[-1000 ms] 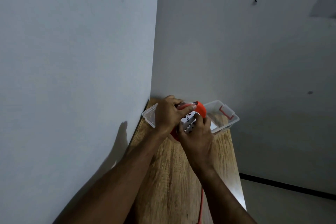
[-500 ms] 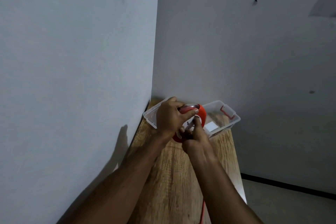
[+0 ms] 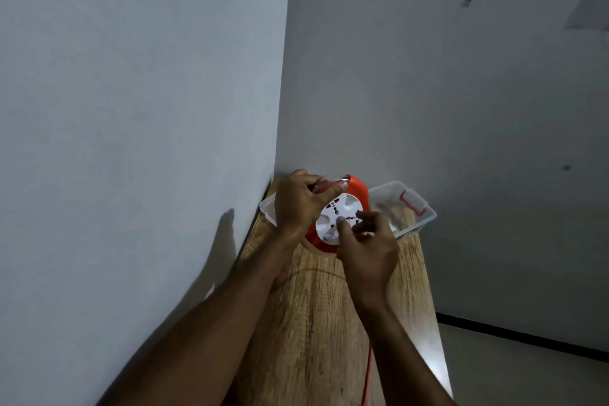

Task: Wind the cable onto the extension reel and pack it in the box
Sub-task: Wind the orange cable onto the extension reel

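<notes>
Your left hand [image 3: 298, 204] grips the reel [image 3: 342, 217] at its rim; your right hand [image 3: 367, 245] pinches at its white face, the box [image 3: 425, 211] just behind

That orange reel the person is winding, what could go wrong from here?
1. The orange cable trails off the near edge of the wooden table; it could snag there and jerk the reel out of the left hand.
2. The right hand has only fingertips on the white face, so its grip might slip.
3. The clear box sits at the far corner, partly past the edge; a knock could tip it off.
</notes>
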A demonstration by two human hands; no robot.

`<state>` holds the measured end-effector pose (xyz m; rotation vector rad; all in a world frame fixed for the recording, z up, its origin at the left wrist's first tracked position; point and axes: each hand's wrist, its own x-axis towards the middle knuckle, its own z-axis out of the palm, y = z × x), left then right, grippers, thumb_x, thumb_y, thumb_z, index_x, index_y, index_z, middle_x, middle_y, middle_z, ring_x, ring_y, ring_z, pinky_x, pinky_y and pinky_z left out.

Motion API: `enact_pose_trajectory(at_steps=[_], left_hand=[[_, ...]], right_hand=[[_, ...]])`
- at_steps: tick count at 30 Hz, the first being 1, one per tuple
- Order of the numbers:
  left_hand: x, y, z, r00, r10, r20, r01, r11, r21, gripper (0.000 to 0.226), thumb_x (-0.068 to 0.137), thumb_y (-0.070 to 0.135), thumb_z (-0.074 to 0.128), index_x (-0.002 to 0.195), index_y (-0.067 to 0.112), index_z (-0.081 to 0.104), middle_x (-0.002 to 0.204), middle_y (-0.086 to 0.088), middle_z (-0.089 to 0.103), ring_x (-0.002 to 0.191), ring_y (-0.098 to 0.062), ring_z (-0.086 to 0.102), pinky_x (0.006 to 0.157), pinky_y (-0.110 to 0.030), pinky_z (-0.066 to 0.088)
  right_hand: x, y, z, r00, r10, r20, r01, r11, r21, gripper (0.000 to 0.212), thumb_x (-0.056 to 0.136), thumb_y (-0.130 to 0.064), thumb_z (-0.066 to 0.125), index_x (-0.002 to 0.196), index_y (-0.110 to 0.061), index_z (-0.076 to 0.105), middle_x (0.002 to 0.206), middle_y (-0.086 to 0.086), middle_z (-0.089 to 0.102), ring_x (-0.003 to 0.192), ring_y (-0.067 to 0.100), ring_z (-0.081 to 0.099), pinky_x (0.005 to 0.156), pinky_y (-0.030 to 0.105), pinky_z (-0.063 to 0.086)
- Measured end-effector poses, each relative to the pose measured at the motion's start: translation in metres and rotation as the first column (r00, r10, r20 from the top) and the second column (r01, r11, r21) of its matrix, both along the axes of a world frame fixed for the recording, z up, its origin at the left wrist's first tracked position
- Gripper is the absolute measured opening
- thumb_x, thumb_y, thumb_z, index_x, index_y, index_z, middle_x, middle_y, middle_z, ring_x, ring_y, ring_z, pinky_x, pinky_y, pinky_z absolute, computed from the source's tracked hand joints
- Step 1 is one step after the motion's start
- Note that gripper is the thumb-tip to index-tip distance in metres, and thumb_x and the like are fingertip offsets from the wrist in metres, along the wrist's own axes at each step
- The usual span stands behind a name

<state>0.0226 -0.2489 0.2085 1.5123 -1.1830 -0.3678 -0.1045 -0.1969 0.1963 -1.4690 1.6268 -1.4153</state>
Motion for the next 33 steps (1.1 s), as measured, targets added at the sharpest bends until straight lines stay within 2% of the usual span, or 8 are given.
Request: enact_pose_trajectory(at_steps=[5, 17, 21, 24, 25, 27, 29, 33], left_hand=[[-0.008, -0.002, 0.000, 1.000, -0.024, 0.011, 0.024, 0.999, 0.024, 0.045, 0.081, 0.057, 0.077, 0.096, 0.015, 0.079, 0.094, 0.002, 0.078, 0.076, -0.012, 0.068, 0.066, -0.017, 0.053], [-0.008, 0.000, 0.005, 0.996, -0.031, 0.084, 0.032, 0.999, -0.005, 0.048, 0.079, 0.057, 0.079, 0.100, 0.015, 0.079, 0.092, 0.002, 0.074, 0.075, -0.008, 0.063, 0.062, -0.011, 0.047], [-0.011, 0.002, 0.006, 0.991, -0.035, 0.128, 0.039, 0.999, -0.030, 0.051, 0.077, 0.060, 0.079, 0.101, 0.015, 0.079, 0.089, 0.001, 0.073, 0.073, -0.008, 0.062, 0.066, -0.022, 0.057], [-0.018, 0.005, 0.002, 0.985, -0.043, 0.168, 0.055, 0.996, -0.068, 0.060, 0.075, 0.070, 0.072, 0.099, 0.016, 0.080, 0.090, 0.001, 0.074, 0.075, -0.011, 0.066, 0.067, -0.035, 0.062], [-0.018, 0.004, -0.002, 0.979, -0.054, 0.196, 0.070, 0.995, -0.078, 0.063, 0.074, 0.074, 0.068, 0.099, 0.017, 0.080, 0.090, 0.001, 0.074, 0.076, -0.012, 0.067, 0.067, -0.038, 0.062], [-0.017, 0.004, -0.004, 0.980, -0.057, 0.192, 0.074, 0.994, -0.083, 0.065, 0.074, 0.077, 0.064, 0.097, 0.018, 0.081, 0.088, 0.002, 0.075, 0.075, -0.012, 0.068, 0.066, -0.041, 0.062], [-0.013, 0.002, -0.005, 0.988, -0.019, 0.154, 0.031, 0.997, -0.076, 0.065, 0.074, 0.077, 0.062, 0.094, 0.018, 0.080, 0.086, 0.001, 0.075, 0.073, -0.012, 0.068, 0.066, -0.041, 0.062], [-0.014, 0.003, -0.007, 0.997, -0.016, 0.073, 0.019, 0.999, -0.035, 0.061, 0.075, 0.075, 0.065, 0.091, 0.019, 0.081, 0.086, 0.004, 0.077, 0.075, -0.010, 0.070, 0.068, -0.039, 0.063]], right_hand=[[0.005, -0.016, -0.020, 0.880, 0.039, -0.473, -0.099, 0.990, -0.102, 0.065, 0.088, -0.054, 0.068, 0.140, -0.020, 0.048, 0.140, 0.007, 0.053, 0.108, 0.023, 0.068, 0.084, 0.041, 0.063], [0.006, -0.027, -0.011, 0.996, 0.002, -0.093, -0.017, 0.986, -0.167, 0.050, 0.069, -0.033, 0.092, 0.110, -0.019, 0.067, 0.102, -0.003, 0.075, 0.084, 0.011, 0.072, 0.076, 0.037, 0.064], [0.016, -0.030, -0.019, 0.972, -0.110, 0.208, 0.083, 0.987, 0.136, 0.050, 0.069, -0.040, 0.091, 0.109, -0.022, 0.067, 0.104, -0.001, 0.072, 0.093, 0.018, 0.071, 0.081, 0.047, 0.063], [0.022, -0.043, -0.004, 0.514, -0.366, 0.776, -0.209, 0.824, 0.527, 0.072, 0.081, -0.042, 0.083, 0.140, -0.015, 0.051, 0.133, 0.012, 0.062, 0.116, 0.032, 0.065, 0.093, 0.046, 0.058], [0.020, -0.042, 0.002, 0.321, -0.436, 0.841, -0.306, 0.793, 0.527, 0.078, 0.084, -0.040, 0.082, 0.146, -0.011, 0.045, 0.132, 0.016, 0.061, 0.105, 0.033, 0.071, 0.081, 0.041, 0.060], [0.014, -0.033, 0.015, 0.192, -0.465, 0.865, -0.365, 0.784, 0.502, 0.073, 0.087, -0.029, 0.081, 0.146, -0.007, 0.045, 0.107, 0.015, 0.064, 0.053, 0.023, 0.072, 0.046, 0.031, 0.056], [0.009, -0.026, 0.023, 0.259, -0.349, 0.901, -0.428, 0.794, 0.430, 0.065, 0.094, -0.019, 0.073, 0.150, -0.006, 0.043, 0.106, 0.012, 0.062, 0.041, 0.014, 0.065, 0.039, 0.029, 0.053], [0.005, -0.027, 0.009, 0.484, -0.283, 0.828, -0.306, 0.832, 0.463, 0.066, 0.084, -0.021, 0.082, 0.139, -0.006, 0.050, 0.127, 0.018, 0.065, 0.090, 0.030, 0.071, 0.074, 0.044, 0.063]])
